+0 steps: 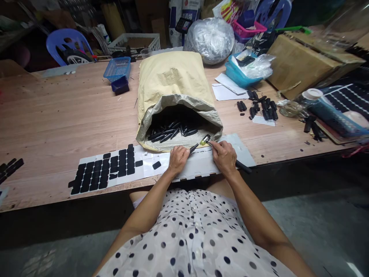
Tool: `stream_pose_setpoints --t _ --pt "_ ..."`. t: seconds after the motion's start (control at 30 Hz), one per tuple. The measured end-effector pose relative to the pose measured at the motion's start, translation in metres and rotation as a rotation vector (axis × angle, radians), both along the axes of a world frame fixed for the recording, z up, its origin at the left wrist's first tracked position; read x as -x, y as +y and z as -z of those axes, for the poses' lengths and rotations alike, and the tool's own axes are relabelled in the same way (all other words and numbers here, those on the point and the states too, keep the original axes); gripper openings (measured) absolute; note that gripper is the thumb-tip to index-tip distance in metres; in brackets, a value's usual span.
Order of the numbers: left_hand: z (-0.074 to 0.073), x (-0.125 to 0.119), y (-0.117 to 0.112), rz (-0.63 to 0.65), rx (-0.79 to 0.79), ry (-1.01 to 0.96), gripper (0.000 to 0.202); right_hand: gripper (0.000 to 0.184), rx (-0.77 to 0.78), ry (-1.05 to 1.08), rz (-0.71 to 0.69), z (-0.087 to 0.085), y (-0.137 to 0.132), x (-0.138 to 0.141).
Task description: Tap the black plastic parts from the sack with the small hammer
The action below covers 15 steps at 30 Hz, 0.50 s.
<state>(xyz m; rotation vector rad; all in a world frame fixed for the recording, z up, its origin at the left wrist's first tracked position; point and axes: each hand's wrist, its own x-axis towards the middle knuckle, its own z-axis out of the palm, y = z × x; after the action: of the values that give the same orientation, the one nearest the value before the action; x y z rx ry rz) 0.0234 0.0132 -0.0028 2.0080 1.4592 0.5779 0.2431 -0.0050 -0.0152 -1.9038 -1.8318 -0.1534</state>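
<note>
My left hand (pixel 178 158) is closed on a slim black part (pixel 194 147) with a tapered tip pointing right. In my right hand (pixel 225 156) is a small hammer (pixel 205 140); its shiny, yellowish head is close to the part's tip, and its black handle sticks out behind my fist. Both hands are over a pale grey board (pixel 198 166) at the table's front edge. Just beyond them lies a yellowish woven sack (pixel 175 79), its mouth facing me, with many slim black parts (pixel 170 130) inside. The sack's depth is dark.
Left of my hands, black rounded stickers (pixel 98 173) lie in rows on white sheets. Small baskets (pixel 117 68) stand at the back left. Black pieces (pixel 263 107), a jar (pixel 294 105), a blue basket (pixel 243 73) and a cardboard box (pixel 305 61) occupy the right side.
</note>
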Motion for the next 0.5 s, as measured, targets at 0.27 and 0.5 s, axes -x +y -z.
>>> stream_pose_setpoints --t 0.27,0.5 --pt "0.0007 0.0065 0.0004 -0.007 0.002 -0.024 0.041 0.032 -0.033 -0.029 0.013 0.0105 -0.0049 0.0061" --pt "-0.0008 0.0076 -0.0004 0.007 -0.003 -0.038 0.043 0.032 -0.023 -0.035 0.023 0.0087 -0.0051 0.006"
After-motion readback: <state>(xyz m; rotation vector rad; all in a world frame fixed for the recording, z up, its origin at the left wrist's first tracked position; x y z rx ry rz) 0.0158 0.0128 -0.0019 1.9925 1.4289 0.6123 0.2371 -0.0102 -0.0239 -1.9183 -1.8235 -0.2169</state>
